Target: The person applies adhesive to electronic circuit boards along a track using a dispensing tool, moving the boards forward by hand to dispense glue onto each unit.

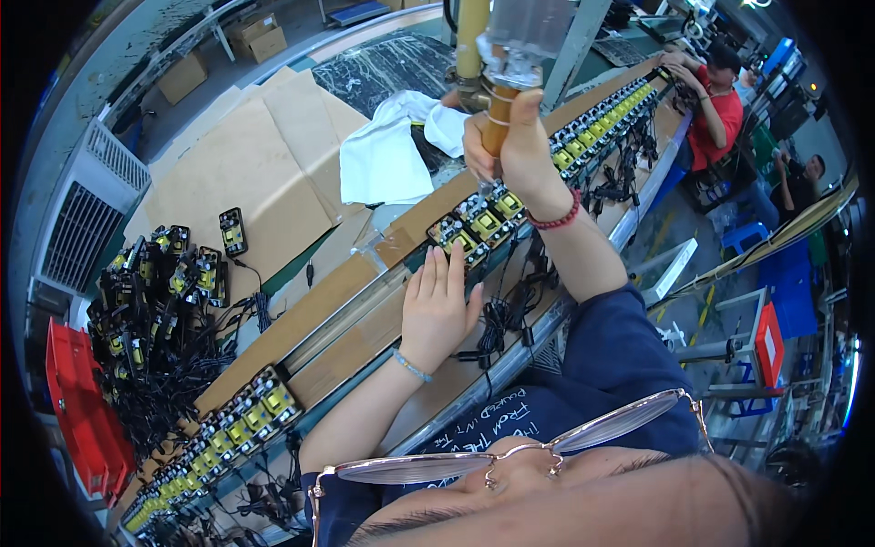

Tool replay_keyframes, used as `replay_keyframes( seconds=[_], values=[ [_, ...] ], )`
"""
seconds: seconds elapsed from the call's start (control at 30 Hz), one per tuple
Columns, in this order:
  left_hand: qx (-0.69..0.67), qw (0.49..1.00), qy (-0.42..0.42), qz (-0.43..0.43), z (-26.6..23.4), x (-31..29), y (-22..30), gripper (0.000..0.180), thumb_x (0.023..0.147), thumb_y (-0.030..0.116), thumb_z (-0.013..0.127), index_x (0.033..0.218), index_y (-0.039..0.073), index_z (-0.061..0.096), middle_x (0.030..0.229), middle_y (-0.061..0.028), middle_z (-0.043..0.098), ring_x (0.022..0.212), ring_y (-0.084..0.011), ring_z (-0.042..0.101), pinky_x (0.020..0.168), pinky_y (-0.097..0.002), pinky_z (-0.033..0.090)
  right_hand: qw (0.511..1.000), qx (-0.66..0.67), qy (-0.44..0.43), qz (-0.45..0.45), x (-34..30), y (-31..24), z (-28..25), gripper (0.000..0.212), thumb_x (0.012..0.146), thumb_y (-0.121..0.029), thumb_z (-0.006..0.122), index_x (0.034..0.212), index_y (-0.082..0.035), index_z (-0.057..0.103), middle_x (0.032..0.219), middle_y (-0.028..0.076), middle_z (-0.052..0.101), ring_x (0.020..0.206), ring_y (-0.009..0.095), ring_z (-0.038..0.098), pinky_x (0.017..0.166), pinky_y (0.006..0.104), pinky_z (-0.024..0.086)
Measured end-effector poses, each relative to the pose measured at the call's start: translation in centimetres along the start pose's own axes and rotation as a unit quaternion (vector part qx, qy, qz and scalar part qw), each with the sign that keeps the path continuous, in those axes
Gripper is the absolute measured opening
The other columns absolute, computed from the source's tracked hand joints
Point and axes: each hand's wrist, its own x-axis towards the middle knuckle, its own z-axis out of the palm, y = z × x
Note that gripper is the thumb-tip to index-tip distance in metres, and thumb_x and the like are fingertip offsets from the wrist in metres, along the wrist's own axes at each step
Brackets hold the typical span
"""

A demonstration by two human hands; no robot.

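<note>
My right hand (515,146) is shut on the amber handle of a hanging power screwdriver (499,100), held upright over a small group of black circuit boards with yellow transformers (478,223) on the conveyor line. My left hand (437,305) lies flat and open on the wooden rail, its fingertips touching the nearest board of that group. A red bead bracelet is on my right wrist, a thin pale one on my left.
More boards run along the line toward a seated person in a red shirt (715,105) and at the lower left (241,424). A pile of boards with black cables (159,301) lies on cardboard beside a red bin (82,415). A white cloth (392,150) lies behind the line.
</note>
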Motion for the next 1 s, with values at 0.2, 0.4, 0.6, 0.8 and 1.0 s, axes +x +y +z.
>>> replay_keyframes(
  seconds=[0.2, 0.4, 0.6, 0.8, 1.0],
  values=[
    [0.008, 1.0, -0.008, 0.01, -0.2, 0.1, 0.2, 0.063, 0.081, 0.027, 0.06, 0.13, -0.008, 0.041, 0.114, -0.0287, 0.056, 0.109, -0.0351, 0.055, 0.091, -0.04, 0.043, 0.999, 0.026, -0.043, 0.005, -3.9, -0.7, 0.2, 0.095, 0.075, -0.082, 0.019, 0.102, 0.005, 0.046, 0.044, -0.003, 0.035, 0.033, 0.006, 0.032, 0.033, 0.0188, 0.027],
    [0.02, 1.0, -0.013, 0.015, -0.1, 0.1, 0.3, 0.063, 0.081, 0.027, 0.059, 0.13, -0.008, 0.041, 0.114, -0.029, 0.056, 0.109, -0.0359, 0.055, 0.091, -0.0409, 0.042, 0.993, 0.111, -0.015, -0.033, -4.0, 0.0, 1.2, 0.069, 0.086, -0.065, 0.037, 0.084, 0.003, 0.051, 0.053, 0.0, 0.043, 0.041, 0.004, 0.041, 0.037, 0.018, 0.031],
    [0.031, 0.999, -0.017, 0.015, 0.0, 0.0, 0.5, 0.063, 0.081, 0.028, 0.059, 0.13, -0.008, 0.041, 0.115, -0.0291, 0.056, 0.11, -0.036, 0.055, 0.091, -0.0407, 0.043, 0.999, 0.027, -0.021, -0.024, -4.1, -0.4, 1.2, 0.079, 0.079, -0.077, 0.03, 0.074, 0.0, 0.047, 0.043, 0.0, 0.038, 0.034, 0.007, 0.037, 0.033, 0.0208, 0.03],
    [0.01, 1.0, 0.001, 0.017, 0.3, 0.3, 0.8, 0.066, 0.078, 0.024, 0.06, 0.131, -0.009, 0.039, 0.113, -0.0288, 0.056, 0.107, -0.0366, 0.055, 0.089, -0.0408, 0.043, 0.999, 0.02, -0.016, -0.021, -3.9, 0.0, 0.7, 0.087, 0.079, -0.077, 0.027, 0.097, 0.004, 0.054, 0.044, -0.001, 0.038, 0.035, 0.006, 0.036, 0.034, 0.0194, 0.03],
    [-0.139, 0.989, 0.001, -0.044, 0.5, 1.3, 0.3, 0.078, 0.064, 0.004, 0.051, 0.138, -0.007, 0.028, 0.099, -0.0257, 0.058, 0.086, -0.0386, 0.056, 0.083, -0.0422, 0.044, 0.993, 0.088, -0.071, -0.03, -3.6, -1.9, 0.3, 0.067, 0.087, -0.067, 0.031, 0.086, -0.003, 0.047, 0.045, -0.001, 0.04, 0.036, 0.005, 0.036, 0.035, 0.0191, 0.03]
  ],
)
